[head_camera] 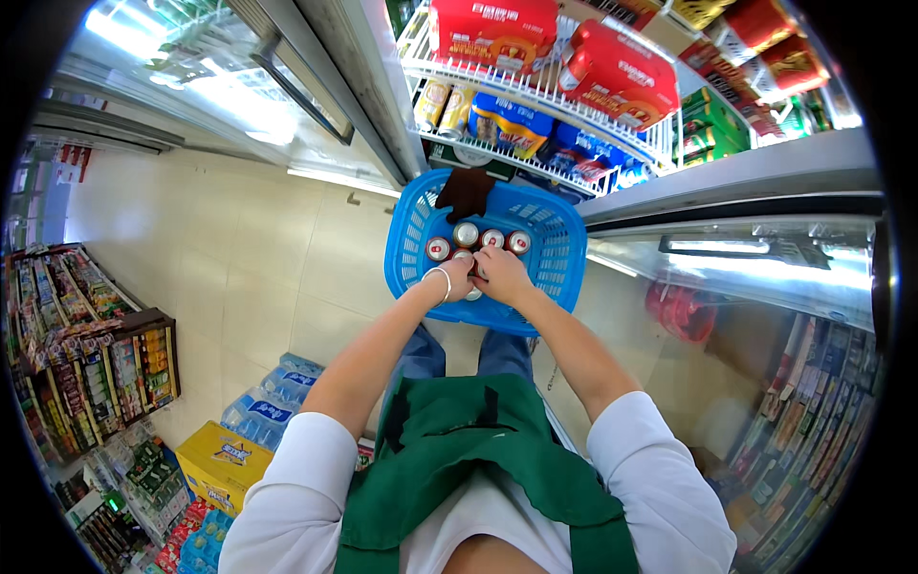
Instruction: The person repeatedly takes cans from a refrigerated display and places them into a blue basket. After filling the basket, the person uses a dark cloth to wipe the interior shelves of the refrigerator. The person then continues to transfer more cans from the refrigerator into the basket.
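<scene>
A blue plastic basket (pixel 401 244) sits in front of my legs, below the open cooler. Several drink cans (pixel 466 234) stand upright inside it, silver tops facing up. My left hand (pixel 456 274), with a pale bangle at the wrist, reaches into the basket and its fingers close around a can. Close against it, my right hand (pixel 503 273) grips a reddish can (pixel 482 270) between the two hands. My fingers partly hide the nearest cans. A dark brown cloth (pixel 465 194) hangs over the basket's far rim.
Beyond the basket, wire cooler shelves (pixel 523 82) hold red beer packs (pixel 495 32) and blue packs (pixel 510 122). A glass door (pixel 760 251) stands open at right. Bottled water packs (pixel 265 409), a yellow carton (pixel 222 459) and a snack rack (pixel 93 351) are at left.
</scene>
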### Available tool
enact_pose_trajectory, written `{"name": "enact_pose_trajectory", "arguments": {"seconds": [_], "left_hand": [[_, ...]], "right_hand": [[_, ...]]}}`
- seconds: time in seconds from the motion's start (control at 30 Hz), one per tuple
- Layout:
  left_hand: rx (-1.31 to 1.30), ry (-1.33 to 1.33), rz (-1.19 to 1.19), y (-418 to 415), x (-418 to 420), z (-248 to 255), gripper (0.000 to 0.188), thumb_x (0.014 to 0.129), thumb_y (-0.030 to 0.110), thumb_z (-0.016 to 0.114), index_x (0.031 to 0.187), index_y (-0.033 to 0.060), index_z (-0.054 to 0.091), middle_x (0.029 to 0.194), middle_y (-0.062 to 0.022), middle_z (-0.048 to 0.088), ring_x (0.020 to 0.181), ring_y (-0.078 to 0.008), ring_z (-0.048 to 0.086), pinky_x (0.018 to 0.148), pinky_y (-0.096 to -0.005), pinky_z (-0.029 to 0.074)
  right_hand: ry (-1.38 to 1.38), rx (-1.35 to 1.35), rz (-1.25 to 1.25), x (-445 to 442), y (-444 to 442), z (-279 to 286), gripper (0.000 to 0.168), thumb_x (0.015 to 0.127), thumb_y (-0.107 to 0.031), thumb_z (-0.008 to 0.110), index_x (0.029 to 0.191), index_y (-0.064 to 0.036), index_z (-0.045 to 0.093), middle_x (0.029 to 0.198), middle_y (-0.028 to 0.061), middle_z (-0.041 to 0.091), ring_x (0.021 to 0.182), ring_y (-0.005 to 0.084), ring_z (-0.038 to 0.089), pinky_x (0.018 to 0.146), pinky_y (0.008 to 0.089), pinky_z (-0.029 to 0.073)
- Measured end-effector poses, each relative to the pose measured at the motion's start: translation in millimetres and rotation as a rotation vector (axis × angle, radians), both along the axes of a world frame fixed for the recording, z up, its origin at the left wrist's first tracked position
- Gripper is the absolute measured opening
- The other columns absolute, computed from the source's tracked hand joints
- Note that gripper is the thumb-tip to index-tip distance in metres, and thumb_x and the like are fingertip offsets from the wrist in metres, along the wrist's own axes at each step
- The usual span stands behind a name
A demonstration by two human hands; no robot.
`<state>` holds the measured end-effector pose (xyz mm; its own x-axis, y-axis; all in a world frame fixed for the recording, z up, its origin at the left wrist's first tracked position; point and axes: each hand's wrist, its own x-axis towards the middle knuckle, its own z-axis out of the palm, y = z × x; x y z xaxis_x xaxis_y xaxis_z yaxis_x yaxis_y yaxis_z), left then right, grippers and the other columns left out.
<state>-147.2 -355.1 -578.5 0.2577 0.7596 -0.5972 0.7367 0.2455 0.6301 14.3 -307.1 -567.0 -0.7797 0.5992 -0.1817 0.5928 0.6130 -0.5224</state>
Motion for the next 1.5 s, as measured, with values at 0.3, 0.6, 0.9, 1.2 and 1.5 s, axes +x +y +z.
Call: {"name": "enact_pose_trajectory", "arguments": {"seconds": [0.3, 0.6, 0.9, 1.2, 1.5], "left_hand": [[0.677, -0.069, 0.103, 54, -16, 147, 0.053, 0.081, 0.009, 0.052, 0.131, -0.0039, 0.042, 0.124, -0.0265, 0.053, 0.117, -0.0409, 0.049, 0.101, -0.0412, 0.041], [1.221, -0.023, 0.071, 153, -35, 376, 0.047, 0.079, 0.007, 0.055, 0.124, -0.0043, 0.046, 0.115, -0.0281, 0.056, 0.108, -0.0423, 0.054, 0.095, -0.0445, 0.045], [1.778, -0.035, 0.203, 250, -56, 539, 0.033, 0.084, 0.008, 0.056, 0.116, 0.0029, 0.059, 0.114, -0.0182, 0.060, 0.106, -0.0340, 0.058, 0.092, -0.0397, 0.047], [1.914, 0.047, 0.498, 346, -79, 557, 0.016, 0.083, 0.002, 0.050, 0.096, 0.0027, 0.059, 0.094, -0.0174, 0.062, 0.088, -0.0355, 0.060, 0.080, -0.0432, 0.048], [1.602, 0.128, 0.527, 338, -77, 559, 0.028, 0.081, 0.007, 0.056, 0.107, -0.0006, 0.048, 0.109, -0.0237, 0.055, 0.102, -0.0403, 0.055, 0.089, -0.0456, 0.046]], "right_hand": [[0.332, 0.317, -0.122, -10, 54, 168, 0.045, 0.075, -0.023, 0.071, 0.113, -0.003, 0.059, 0.110, 0.0118, 0.059, 0.100, 0.0317, 0.059, 0.081, 0.0386, 0.051], [0.572, 0.884, -0.090, -33, 149, 370, 0.043, 0.075, -0.017, 0.069, 0.112, 0.000, 0.056, 0.107, 0.0157, 0.058, 0.098, 0.0340, 0.059, 0.080, 0.0407, 0.051], [0.827, 1.100, -0.118, -63, 245, 538, 0.040, 0.080, -0.021, 0.066, 0.116, -0.004, 0.057, 0.112, 0.0150, 0.058, 0.102, 0.0335, 0.058, 0.085, 0.0402, 0.049], [0.642, 0.824, -0.553, -128, 363, 594, 0.071, 0.072, -0.048, 0.070, 0.122, -0.001, 0.055, 0.116, 0.0235, 0.057, 0.110, 0.0378, 0.057, 0.089, 0.0434, 0.050], [0.411, 0.602, -0.636, -169, 403, 609, 0.089, 0.064, -0.056, 0.076, 0.123, 0.005, 0.048, 0.119, 0.0220, 0.061, 0.112, 0.0312, 0.060, 0.093, 0.0390, 0.050]]}}
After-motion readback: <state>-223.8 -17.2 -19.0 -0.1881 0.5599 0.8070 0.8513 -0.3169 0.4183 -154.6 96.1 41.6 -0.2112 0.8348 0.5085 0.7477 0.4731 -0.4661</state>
